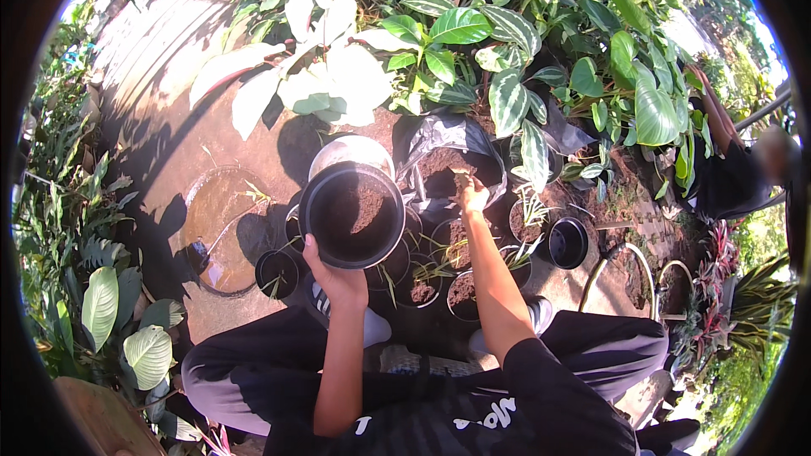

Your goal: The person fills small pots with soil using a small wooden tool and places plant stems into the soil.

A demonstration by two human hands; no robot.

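Observation:
A round black plant pot (pixel 314 218) with dark soil in its bottom is tilted toward me. My left hand (pixel 336 280) is closed on its near left rim. To the right, an opened black plastic bag (pixel 429 137) holds loose brown soil (pixel 439 171). My right hand (pixel 473 196) reaches over the bag's near right side, fingers curled down at the soil; whatever they grip is too small to make out. Below both hands cluster several small pots with soil and thin-leaved seedlings, one of them a soil-filled pot (pixel 420 289) between my forearms.
A white container (pixel 351 150) stands behind the held pot. On the left lies a wide round basin (pixel 221 203) of brownish water. A bare black pot (pixel 568 243) stands to the right, near a curved hose (pixel 629 257). Leafy plants (pixel 507 42) crowd the far side. Another person (pixel 735 177) is at the right edge.

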